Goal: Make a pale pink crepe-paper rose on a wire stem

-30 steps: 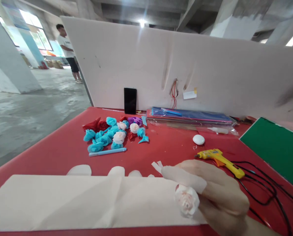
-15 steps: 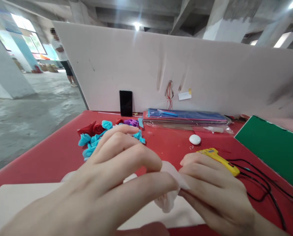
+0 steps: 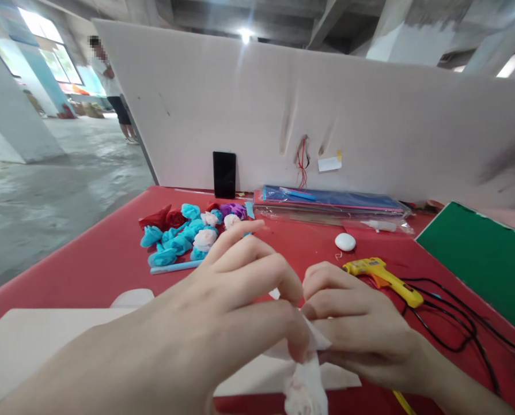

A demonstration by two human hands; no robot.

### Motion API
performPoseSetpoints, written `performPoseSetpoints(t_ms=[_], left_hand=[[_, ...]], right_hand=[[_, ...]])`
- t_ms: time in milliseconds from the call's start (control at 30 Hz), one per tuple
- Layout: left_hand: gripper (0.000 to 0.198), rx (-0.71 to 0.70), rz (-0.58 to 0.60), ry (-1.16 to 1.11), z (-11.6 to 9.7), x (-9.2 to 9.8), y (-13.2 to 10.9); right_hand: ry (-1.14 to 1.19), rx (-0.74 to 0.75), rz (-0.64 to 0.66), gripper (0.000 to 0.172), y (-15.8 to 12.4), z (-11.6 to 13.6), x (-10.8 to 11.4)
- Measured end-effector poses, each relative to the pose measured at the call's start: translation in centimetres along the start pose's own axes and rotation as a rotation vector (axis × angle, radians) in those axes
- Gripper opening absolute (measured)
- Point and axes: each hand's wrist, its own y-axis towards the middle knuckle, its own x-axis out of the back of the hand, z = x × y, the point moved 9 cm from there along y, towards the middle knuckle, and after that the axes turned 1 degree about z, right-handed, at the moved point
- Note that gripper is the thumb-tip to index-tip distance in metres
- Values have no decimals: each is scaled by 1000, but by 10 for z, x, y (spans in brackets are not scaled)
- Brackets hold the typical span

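A pale pinkish-white crepe paper rose point(image 3: 305, 395) hangs below my fingers near the front edge of the view. My left hand point(image 3: 244, 305) pinches its base from the left with thumb and forefinger, the other fingers raised. From the right, my right hand point(image 3: 361, 328) is closed on the same twist of paper, with a small loose corner showing between the hands. Under them lie pale paper sheets point(image 3: 59, 334), partly covered by my left arm. Right beside my right hand rests a yellow hot glue gun point(image 3: 382, 279).
Blue, red, purple and pale paper flowers point(image 3: 175, 242) are heaped at left. A black phone point(image 3: 225, 174) leans on the white partition point(image 3: 197, 98). Bagged coloured sheets point(image 3: 339, 202), a white round object point(image 3: 345, 242), a green board point(image 3: 477, 265) and black cables point(image 3: 465, 323) lie around. A person point(image 3: 113, 86) stands far left.
The flower head has swung down and closer to me, its rose end now pointing down. My hands have drawn together around its base. The view has shifted, uncovering more of the flower heap.
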Motion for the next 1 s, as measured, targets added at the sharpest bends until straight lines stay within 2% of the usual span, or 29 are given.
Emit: performPoseSetpoints(t_ms=[200,367,533,667,800,1000], left_hand=[[29,-8,89,-97,-4,-12,-2],[19,-30,-35,-146,-5,-5,5],[24,-5,40,-132,-1,-9,3],[27,8,35,-132,0,-8,0],[28,16,36,-141,0,-9,0],[20,26,27,-144,2,-5,2]], right_hand=[[27,-14,16,33,-3,0,-7],[25,-27,12,35,-3,0,-7],[22,-29,26,38,-2,-1,-8],[42,-25,11,31,-3,-3,-7],[40,-33,12,33,-2,-2,-4],[22,-19,-13,32,0,0,0]])
